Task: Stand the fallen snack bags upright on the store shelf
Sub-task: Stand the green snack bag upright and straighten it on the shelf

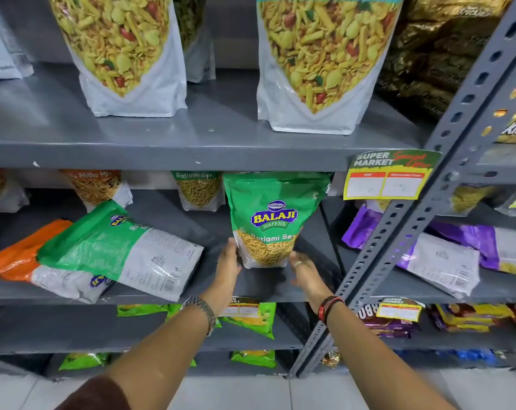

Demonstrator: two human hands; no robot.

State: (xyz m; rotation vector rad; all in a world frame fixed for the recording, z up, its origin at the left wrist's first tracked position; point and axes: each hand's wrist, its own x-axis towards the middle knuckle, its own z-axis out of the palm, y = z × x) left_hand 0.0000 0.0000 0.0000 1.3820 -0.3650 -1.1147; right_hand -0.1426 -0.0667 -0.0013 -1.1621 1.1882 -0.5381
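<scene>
A green Balaji Ratlami Sev bag (pixel 276 220) stands upright on the middle grey shelf (pixel 168 295). My left hand (pixel 228 266) presses against its lower left side and my right hand (pixel 302 269) against its lower right corner, so the bag is held between them. To the left, another green bag (pixel 117 250) lies flat on its face, resting on a fallen orange bag (pixel 23 255). Two small bags, an orange one (pixel 95 187) and a green one (pixel 199 189), stand upright at the back of this shelf.
A slotted grey upright post (pixel 422 187) slants just right of my right hand. Purple bags (pixel 446 255) lie fallen on the neighbouring shelf. Large mixture bags (pixel 322 63) stand on the shelf above. A yellow price tag (pixel 390 179) hangs from that shelf's edge.
</scene>
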